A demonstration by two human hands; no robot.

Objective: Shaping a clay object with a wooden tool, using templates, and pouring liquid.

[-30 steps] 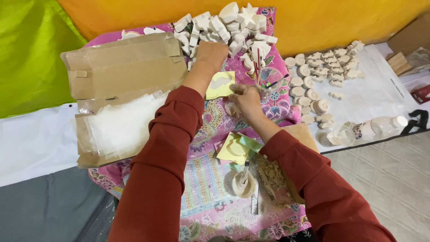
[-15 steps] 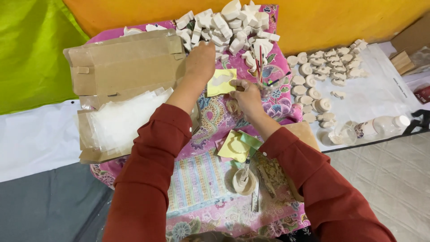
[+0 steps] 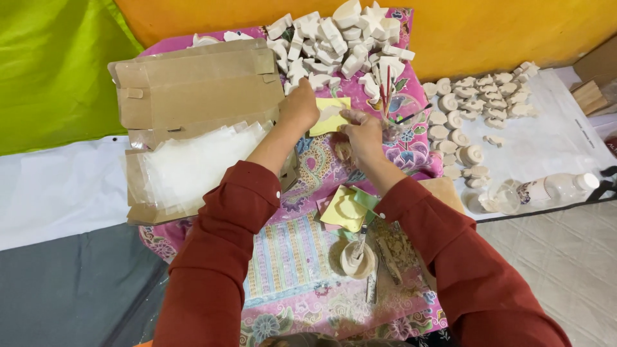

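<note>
head view, looking down on a pink patterned cloth (image 3: 308,257) spread over a low surface, with a green sheet (image 3: 51,71) at the left and an orange backdrop (image 3: 488,32) behind. on the left of the cloth lies an opened cardboard box (image 3: 193,83) with a stack of clear plastic bags (image 3: 193,164) on its lower flap. to the right is a white sheet (image 3: 546,138) carrying rows of small white shell-shaped casts (image 3: 475,103) and a clear plastic bottle (image 3: 546,191) lying on its side. at the far edge sits a heap of white plaster shapes (image 3: 334,38). both arms wear dark red sleeves (image 3: 218,257). the left hand (image 3: 299,106) and the right hand (image 3: 362,132) meet over a yellow paper square (image 3: 330,115), which lies near the middle of the cloth just below the heap; both hands pinch a small pale piece (image 3: 331,113) between them, fingers narrowly closed on it. just beside the right hand stands a small jar of brushes (image 3: 387,122). nearer the person lie coloured paper squares (image 3: 344,209) and a small white dish (image 3: 357,258).
</note>
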